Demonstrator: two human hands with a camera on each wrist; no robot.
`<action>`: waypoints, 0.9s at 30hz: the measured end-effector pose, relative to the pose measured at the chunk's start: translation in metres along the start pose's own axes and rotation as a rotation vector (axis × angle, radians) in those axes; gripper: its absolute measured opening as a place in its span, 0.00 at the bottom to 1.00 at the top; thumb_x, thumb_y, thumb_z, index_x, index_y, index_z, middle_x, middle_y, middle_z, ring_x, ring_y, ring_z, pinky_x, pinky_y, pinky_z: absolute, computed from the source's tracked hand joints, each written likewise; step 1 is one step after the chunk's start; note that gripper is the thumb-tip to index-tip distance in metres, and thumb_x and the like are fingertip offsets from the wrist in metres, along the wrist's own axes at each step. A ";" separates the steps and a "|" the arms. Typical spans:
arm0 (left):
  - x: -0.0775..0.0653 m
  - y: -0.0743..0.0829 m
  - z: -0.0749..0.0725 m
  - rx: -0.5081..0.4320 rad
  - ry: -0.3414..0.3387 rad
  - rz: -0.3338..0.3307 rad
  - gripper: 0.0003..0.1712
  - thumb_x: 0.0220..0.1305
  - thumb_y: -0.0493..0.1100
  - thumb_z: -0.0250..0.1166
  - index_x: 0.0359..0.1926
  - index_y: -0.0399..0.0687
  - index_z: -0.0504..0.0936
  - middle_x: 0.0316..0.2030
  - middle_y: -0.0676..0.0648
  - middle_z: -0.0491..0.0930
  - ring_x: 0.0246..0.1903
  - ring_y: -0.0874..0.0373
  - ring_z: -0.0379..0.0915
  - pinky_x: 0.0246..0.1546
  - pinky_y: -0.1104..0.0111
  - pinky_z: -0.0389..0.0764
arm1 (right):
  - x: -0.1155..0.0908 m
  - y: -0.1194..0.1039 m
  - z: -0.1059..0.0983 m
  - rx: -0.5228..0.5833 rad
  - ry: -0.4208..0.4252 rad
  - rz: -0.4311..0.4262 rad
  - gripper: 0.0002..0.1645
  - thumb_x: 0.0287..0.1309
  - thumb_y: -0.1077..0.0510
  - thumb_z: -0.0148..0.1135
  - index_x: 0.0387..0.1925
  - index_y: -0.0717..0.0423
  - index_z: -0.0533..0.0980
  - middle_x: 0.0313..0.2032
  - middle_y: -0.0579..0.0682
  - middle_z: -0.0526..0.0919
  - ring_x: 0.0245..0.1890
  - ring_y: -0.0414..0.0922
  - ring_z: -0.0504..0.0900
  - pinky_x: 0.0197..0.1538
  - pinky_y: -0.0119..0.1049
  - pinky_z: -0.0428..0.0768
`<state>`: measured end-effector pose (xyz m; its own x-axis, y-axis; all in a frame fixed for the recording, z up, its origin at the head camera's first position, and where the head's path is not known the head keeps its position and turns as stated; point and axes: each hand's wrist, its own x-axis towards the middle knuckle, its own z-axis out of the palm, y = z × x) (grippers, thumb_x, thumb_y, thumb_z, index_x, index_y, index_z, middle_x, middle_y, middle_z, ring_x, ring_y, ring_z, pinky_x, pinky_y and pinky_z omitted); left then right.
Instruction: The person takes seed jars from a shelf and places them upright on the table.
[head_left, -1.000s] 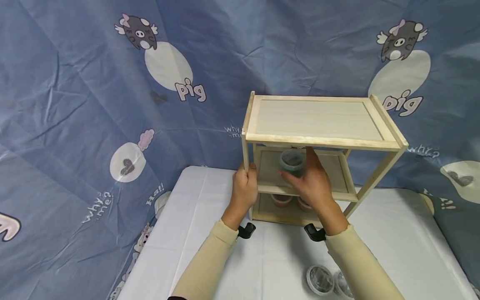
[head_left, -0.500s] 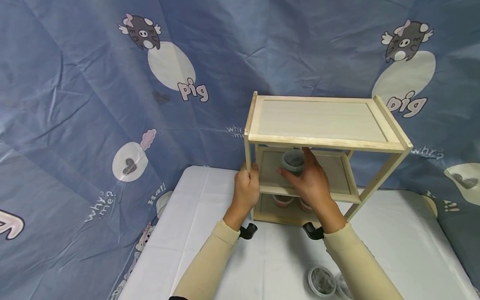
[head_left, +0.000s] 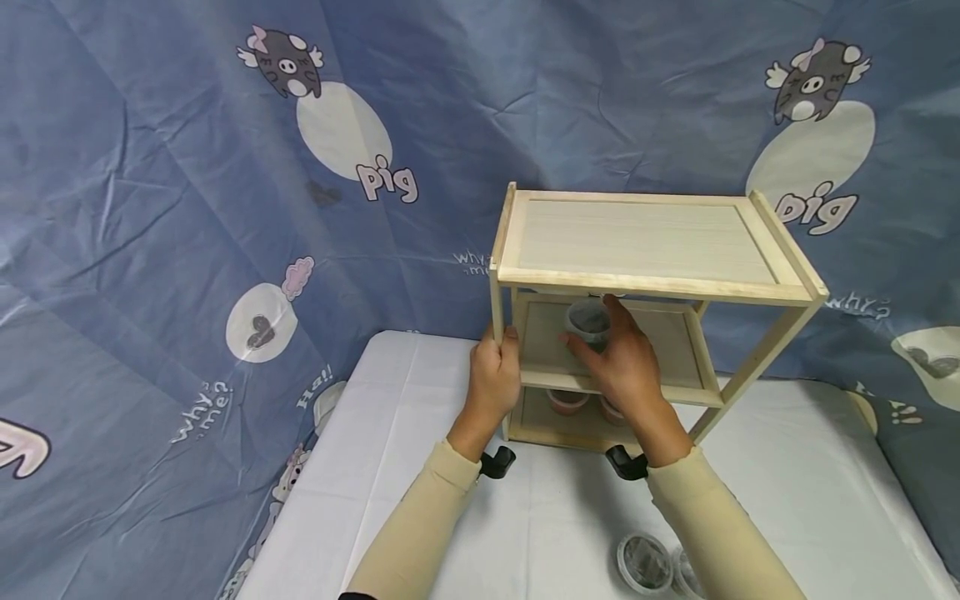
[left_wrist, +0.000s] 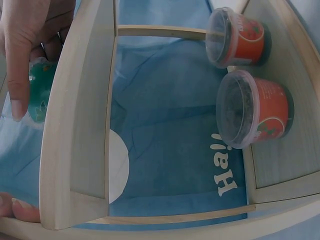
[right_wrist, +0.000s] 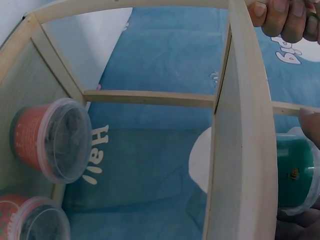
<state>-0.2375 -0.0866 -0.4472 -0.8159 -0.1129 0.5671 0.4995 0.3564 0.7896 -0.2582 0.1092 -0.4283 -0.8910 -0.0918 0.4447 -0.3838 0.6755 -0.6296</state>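
Observation:
My left hand grips the front left post of a small wooden shelf rack. Between the thumb and fingers of my right hand is a green plastic tub with a clear lid, held upright at the middle shelf. The left wrist view shows the tub's green side beyond that shelf's edge; in the right wrist view the shelf frame covers part of it. Whether its base touches the shelf is hidden. Two red-labelled tubs with clear lids stand on the bottom shelf.
Two more clear-lidded tubs stand on the white table near the right forearm, one partly hidden by the sleeve. A blue printed cloth hangs behind the rack. The rack's top board overhangs the right hand's fingertips.
The head view has shifted slightly, so the rack sits a little further right in the picture. Both hands keep their holds, with hardly any visible movement of the green tub.

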 end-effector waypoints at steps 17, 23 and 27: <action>0.000 0.001 0.000 -0.011 -0.025 -0.032 0.18 0.77 0.53 0.41 0.32 0.48 0.65 0.16 0.51 0.59 0.12 0.59 0.52 0.12 0.66 0.58 | 0.003 -0.002 -0.004 -0.006 -0.018 0.039 0.51 0.55 0.32 0.63 0.70 0.58 0.60 0.62 0.62 0.70 0.57 0.60 0.73 0.53 0.57 0.72; 0.002 0.000 0.002 0.017 0.009 -0.006 0.14 0.76 0.47 0.45 0.32 0.48 0.66 0.16 0.52 0.57 0.13 0.60 0.51 0.14 0.67 0.58 | 0.009 -0.012 -0.012 -0.071 -0.098 0.079 0.50 0.56 0.34 0.63 0.69 0.60 0.60 0.60 0.65 0.71 0.56 0.62 0.73 0.52 0.58 0.73; 0.002 -0.001 0.002 0.019 0.018 -0.003 0.13 0.76 0.44 0.46 0.30 0.48 0.64 0.15 0.53 0.56 0.13 0.60 0.50 0.13 0.67 0.57 | 0.013 -0.020 -0.018 -0.127 -0.161 0.126 0.50 0.57 0.34 0.62 0.69 0.60 0.60 0.60 0.65 0.71 0.57 0.63 0.72 0.53 0.58 0.72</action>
<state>-0.2399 -0.0855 -0.4469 -0.8118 -0.1304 0.5692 0.4917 0.3732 0.7867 -0.2578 0.1077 -0.3990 -0.9610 -0.1089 0.2541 -0.2423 0.7745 -0.5843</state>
